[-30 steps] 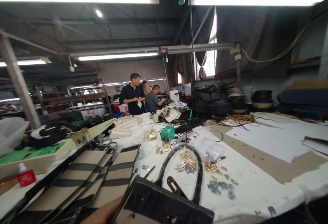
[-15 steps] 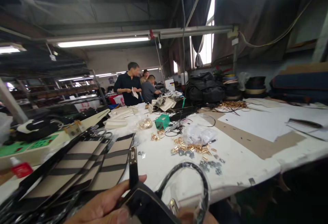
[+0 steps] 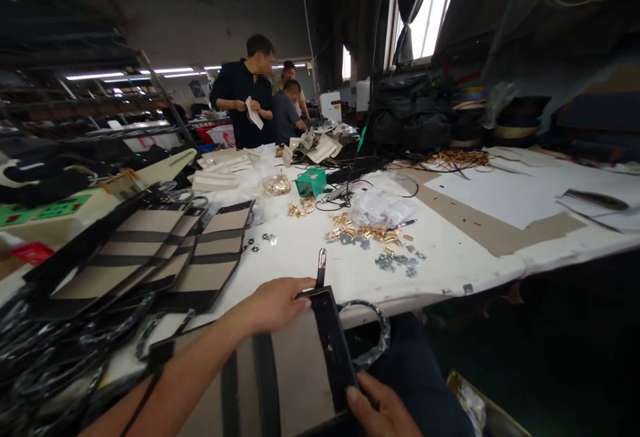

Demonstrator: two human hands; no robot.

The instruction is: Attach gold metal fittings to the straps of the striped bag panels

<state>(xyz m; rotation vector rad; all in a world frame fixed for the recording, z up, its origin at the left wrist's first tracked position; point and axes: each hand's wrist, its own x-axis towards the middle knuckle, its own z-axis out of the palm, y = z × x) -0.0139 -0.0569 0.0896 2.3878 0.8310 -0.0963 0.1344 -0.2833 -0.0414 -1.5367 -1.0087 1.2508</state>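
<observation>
A flat bag panel, beige with black strips and a black border, lies tilted at the table's front edge. My left hand is closed on its upper edge, beside an upright black strap tab with a shiny metal end. Lower right, my right hand grips the panel's other corner, thumb on top. A plastic-wrapped black handle loops out from the panel's right side, between the hands. To the left lie stacked similar panels with wrapped handles.
Gold-coloured metal fittings and small grey metal plates lie loose on the white table. Behind them are a clear plastic bag and a green box. A knife-like tool lies at right. Several people work beyond.
The held bag piece has gone from raised and edge-on to lower and flatter, its striped face now showing. Both hands are on its edge. The view has tipped downward.
</observation>
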